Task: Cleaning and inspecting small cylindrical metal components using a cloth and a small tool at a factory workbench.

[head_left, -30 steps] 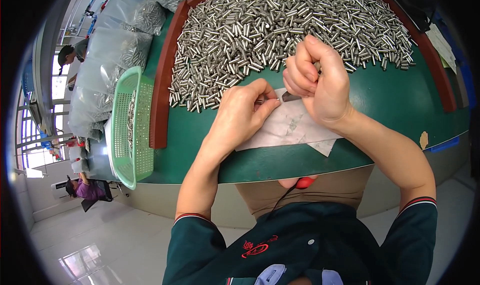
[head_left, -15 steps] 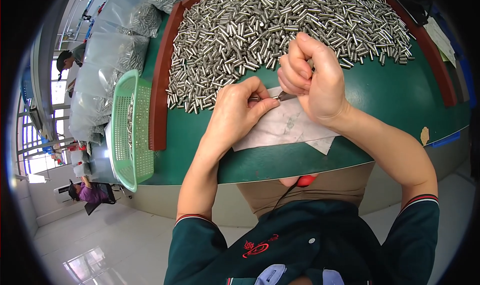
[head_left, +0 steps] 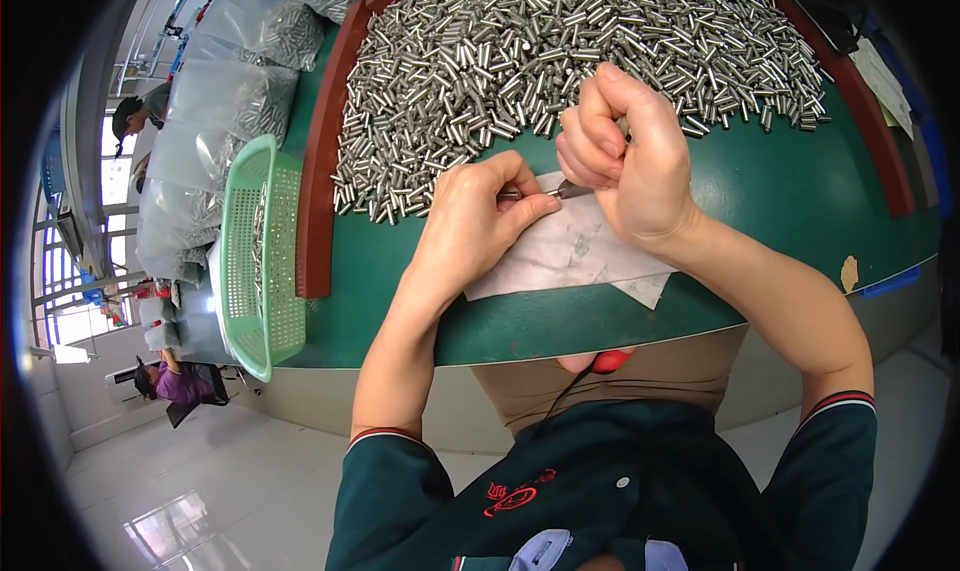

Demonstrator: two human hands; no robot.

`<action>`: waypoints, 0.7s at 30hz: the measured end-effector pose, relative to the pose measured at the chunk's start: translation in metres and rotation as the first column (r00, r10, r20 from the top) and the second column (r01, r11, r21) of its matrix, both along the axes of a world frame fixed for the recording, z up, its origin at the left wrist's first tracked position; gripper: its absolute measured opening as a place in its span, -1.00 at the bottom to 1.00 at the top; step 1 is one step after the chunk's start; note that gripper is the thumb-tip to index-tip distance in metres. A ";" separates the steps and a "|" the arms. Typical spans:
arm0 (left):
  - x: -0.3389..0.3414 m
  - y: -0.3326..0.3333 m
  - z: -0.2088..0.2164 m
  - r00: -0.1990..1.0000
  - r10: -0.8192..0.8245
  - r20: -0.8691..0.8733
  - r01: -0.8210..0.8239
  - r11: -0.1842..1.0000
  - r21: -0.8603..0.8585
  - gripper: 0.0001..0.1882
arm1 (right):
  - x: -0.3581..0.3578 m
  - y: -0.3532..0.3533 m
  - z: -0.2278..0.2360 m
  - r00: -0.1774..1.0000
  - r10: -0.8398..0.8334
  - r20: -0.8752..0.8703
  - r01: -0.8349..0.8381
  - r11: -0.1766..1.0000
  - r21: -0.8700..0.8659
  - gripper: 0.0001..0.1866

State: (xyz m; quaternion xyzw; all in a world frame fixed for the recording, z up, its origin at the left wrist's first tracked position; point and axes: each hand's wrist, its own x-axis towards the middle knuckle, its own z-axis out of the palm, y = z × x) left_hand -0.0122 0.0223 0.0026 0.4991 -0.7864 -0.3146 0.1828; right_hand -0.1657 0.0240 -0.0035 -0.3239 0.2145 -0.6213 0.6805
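My left hand (head_left: 468,216) is closed, thumb and fingers pinching a short metal pin (head_left: 510,195) mostly hidden by the fingers. Curled into a fist, my right hand (head_left: 640,161) grips a slim dark pointed tool (head_left: 571,190); its handle is covered, so its kind cannot be told. The tool's tip meets or nearly meets the pin's end beside my left thumb. Beneath both hands lies a stained whitish cloth (head_left: 575,258) on the green tabletop (head_left: 770,206). Just beyond my hands spreads a large heap of shiny short metal pins (head_left: 570,41).
Red-brown rails (head_left: 317,191) border the heap at left and right. A light green plastic basket (head_left: 285,321) with pins inside stands at the left, near several clear bags of metal parts (head_left: 262,106). Two people (head_left: 178,383) are farther off at left.
Almost nothing differs. Both hands keep their grip and place over the cloth; the whole view has shifted very slightly.
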 end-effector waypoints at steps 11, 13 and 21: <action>-0.001 -0.004 0.000 1.000 0.005 -0.013 -0.005 0.998 0.056 -0.79 | 0.004 -0.002 -0.001 0.994 -0.010 -0.109 0.005 0.999 -0.051 -0.61; 0.000 -0.004 0.002 1.000 0.001 0.003 -0.001 0.997 0.079 -0.79 | 0.004 -0.003 0.000 0.996 0.003 -0.094 -0.005 1.000 -0.024 -0.61; 0.039 -0.029 0.003 0.137 0.629 -0.765 0.428 0.659 0.619 -0.92 | 0.001 -0.003 -0.003 0.999 0.041 -0.005 -0.041 0.999 -0.006 -0.57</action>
